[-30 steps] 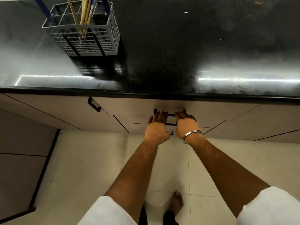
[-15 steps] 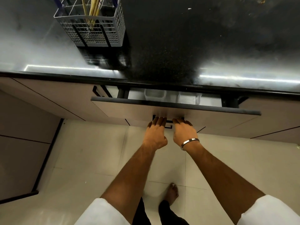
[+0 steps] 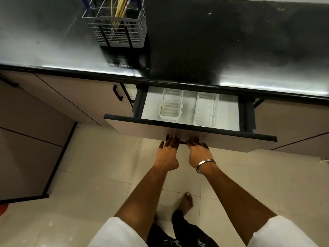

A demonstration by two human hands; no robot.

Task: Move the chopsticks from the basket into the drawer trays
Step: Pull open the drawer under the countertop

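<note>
A grey mesh basket [image 3: 117, 35] stands on the black counter at the back left, with several wooden chopsticks [image 3: 119, 10] upright in it. Below the counter the drawer [image 3: 190, 132] is pulled out, showing two white trays side by side, the left tray [image 3: 170, 105] and the right tray [image 3: 205, 108], both without chopsticks. My left hand [image 3: 168, 154] and my right hand [image 3: 199, 153], which wears a metal bangle, hook their fingers under the black drawer handle [image 3: 182, 142] at the drawer front.
The black counter [image 3: 231, 41] runs across the top. A neighbouring cabinet door with a black handle [image 3: 117, 92] lies left of the drawer. Pale floor tiles [image 3: 99, 166] and my bare foot [image 3: 186, 202] show below.
The drawer has slid out from shut to well open, uncovering the two white trays. Both hands came back toward me with the handle.
</note>
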